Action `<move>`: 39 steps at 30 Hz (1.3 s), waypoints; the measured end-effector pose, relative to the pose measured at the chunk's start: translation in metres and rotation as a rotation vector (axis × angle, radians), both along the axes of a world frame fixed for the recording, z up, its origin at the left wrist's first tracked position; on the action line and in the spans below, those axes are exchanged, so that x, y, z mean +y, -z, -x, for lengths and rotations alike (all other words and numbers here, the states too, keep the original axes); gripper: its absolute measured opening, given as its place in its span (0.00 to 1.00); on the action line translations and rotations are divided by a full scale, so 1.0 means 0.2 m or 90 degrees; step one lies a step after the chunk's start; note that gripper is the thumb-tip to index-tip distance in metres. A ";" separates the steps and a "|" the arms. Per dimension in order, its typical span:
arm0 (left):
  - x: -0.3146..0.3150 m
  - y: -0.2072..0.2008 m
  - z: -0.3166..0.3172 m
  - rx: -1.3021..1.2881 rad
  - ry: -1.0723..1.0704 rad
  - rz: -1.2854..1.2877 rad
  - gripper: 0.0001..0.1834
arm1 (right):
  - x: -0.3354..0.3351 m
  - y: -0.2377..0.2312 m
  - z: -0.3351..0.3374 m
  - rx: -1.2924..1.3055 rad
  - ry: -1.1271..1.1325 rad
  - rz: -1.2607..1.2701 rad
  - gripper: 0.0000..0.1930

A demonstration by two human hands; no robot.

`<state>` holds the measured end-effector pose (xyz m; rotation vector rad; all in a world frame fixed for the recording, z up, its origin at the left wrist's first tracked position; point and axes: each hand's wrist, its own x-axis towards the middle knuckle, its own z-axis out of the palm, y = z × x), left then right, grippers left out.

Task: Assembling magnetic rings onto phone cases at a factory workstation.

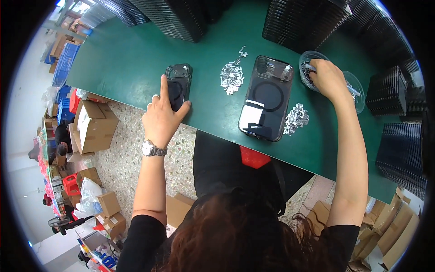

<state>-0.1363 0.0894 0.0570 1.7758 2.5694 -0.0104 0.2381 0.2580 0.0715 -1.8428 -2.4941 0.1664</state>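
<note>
A green tabletop point(122, 59) is stretching across the room, over a speckled floor point(124, 147). At the left, cardboard boxes point(100, 129) are standing near a red stool point(70, 185), a white wall point(22, 90) is rising beyond, and light is showing through a window point(81, 7).

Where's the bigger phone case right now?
In the head view, the bigger phone case lies right of centre on the green table, between two silvery piles.

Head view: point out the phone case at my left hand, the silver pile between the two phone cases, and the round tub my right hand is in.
Phone case point(178, 87): head view, middle of its dark back.
Silver pile point(232, 80): head view, its dense middle.
Round tub point(312, 54): head view, its far rim.
</note>
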 end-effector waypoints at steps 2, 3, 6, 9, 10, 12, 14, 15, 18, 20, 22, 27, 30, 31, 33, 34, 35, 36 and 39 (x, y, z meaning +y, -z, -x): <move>-0.01 0.00 -0.01 0.044 0.040 -0.021 0.55 | 0.00 -0.02 0.00 0.002 0.013 0.009 0.14; 0.00 -0.01 -0.01 0.041 0.048 -0.022 0.55 | 0.00 0.00 -0.01 0.017 -0.005 -0.012 0.14; 0.07 -0.16 -0.15 -0.066 0.219 -0.255 0.49 | 0.00 -0.03 -0.04 0.052 -0.009 -0.038 0.12; 0.16 -0.37 -0.50 -0.187 0.312 -0.303 0.51 | -0.08 -0.08 -0.11 0.116 0.022 -0.091 0.10; 0.16 -0.43 -0.61 -0.143 0.363 -0.270 0.52 | -0.09 -0.13 -0.13 0.282 0.028 -0.034 0.09; 0.22 -0.45 -0.78 -0.106 0.418 -0.131 0.53 | -0.12 -0.12 -0.17 0.609 0.002 0.064 0.07; 0.22 -0.45 -0.85 -0.051 0.428 -0.016 0.54 | -0.24 -0.20 -0.19 0.743 0.001 0.117 0.07; 0.22 -0.43 -0.86 -0.061 0.442 -0.021 0.54 | -0.31 -0.24 -0.22 0.878 0.008 0.173 0.06; 0.23 -0.38 -0.84 -0.032 0.452 -0.093 0.50 | -0.47 -0.23 -0.24 0.961 -0.001 0.152 0.04; 0.23 -0.38 -0.79 -0.087 0.445 -0.188 0.47 | -0.55 -0.22 -0.25 1.022 -0.021 0.148 0.05; 0.22 -0.45 -0.71 -0.141 0.442 -0.212 0.45 | -0.62 -0.20 -0.25 1.028 0.009 0.140 0.06; 0.00 -0.57 -0.29 -0.982 0.210 -0.192 0.37 | -0.82 -0.16 -0.23 0.923 0.054 0.152 0.07; -0.27 -0.42 -0.08 -0.723 0.170 -0.065 0.24 | -1.03 -0.06 -0.18 0.869 0.123 0.157 0.03; -0.32 -0.41 -0.12 -0.678 0.149 0.031 0.21 | -1.08 -0.03 -0.16 0.832 0.126 0.128 0.05; -0.39 -0.31 -0.24 -0.568 0.104 0.142 0.15 | -1.18 0.00 -0.11 0.819 0.106 0.149 0.06; -0.45 -0.22 -0.29 -0.583 0.155 0.133 0.11 | -1.20 0.03 -0.07 0.821 0.104 0.167 0.06; -0.49 -0.14 -0.34 -0.559 0.173 0.143 0.06 | -1.22 0.06 -0.01 0.796 0.038 0.161 0.06; -0.47 -0.10 -0.38 -0.591 0.176 0.221 0.05 | -1.24 0.06 0.03 0.762 -0.013 0.153 0.07; -0.46 0.05 -0.47 -0.613 0.347 0.179 0.07 | -1.25 0.13 0.16 0.679 -0.083 0.087 0.08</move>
